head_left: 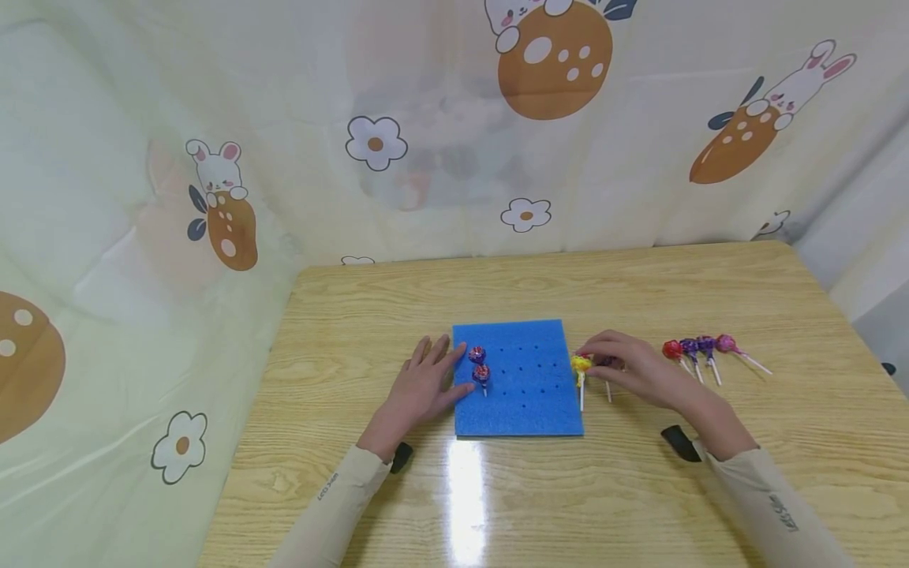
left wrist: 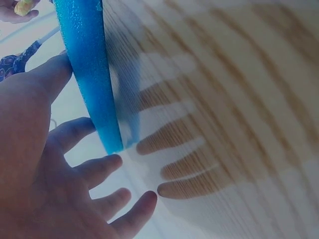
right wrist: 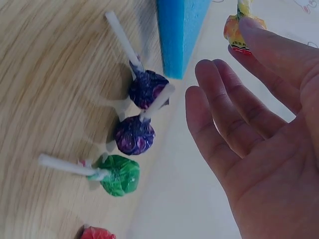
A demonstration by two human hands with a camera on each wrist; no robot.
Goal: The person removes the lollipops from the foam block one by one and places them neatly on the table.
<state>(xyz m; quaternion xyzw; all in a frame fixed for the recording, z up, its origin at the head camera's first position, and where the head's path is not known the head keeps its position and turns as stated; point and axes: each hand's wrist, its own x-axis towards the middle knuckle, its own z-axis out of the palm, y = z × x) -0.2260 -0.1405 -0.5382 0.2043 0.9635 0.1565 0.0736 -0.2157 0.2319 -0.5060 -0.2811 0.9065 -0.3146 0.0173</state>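
Note:
A blue foam board (head_left: 521, 414) with rows of small holes lies on the table. Two purple-and-red lollipops (head_left: 481, 373) stand in its left part, sticks down. My left hand (head_left: 419, 386) rests at the board's left edge, fingers spread; in the left wrist view its thumb and a finger touch the blue edge (left wrist: 89, 74). Just past the board's right edge, my right hand (head_left: 639, 371) pinches a yellow lollipop (head_left: 581, 365) by its wrapped head between thumb and index finger, stick hanging down. The right wrist view shows this yellow lollipop (right wrist: 244, 30) at the fingertips, the other fingers loosely extended.
Under the right hand, purple lollipops (right wrist: 134, 135) and a green lollipop (right wrist: 119, 175) lie on the table. Farther right are a red lollipop (head_left: 671, 349), two purple lollipops (head_left: 706, 344) and a pink lollipop (head_left: 726, 343). A patterned curtain (head_left: 440, 158) hangs behind the wooden table (head_left: 355, 315).

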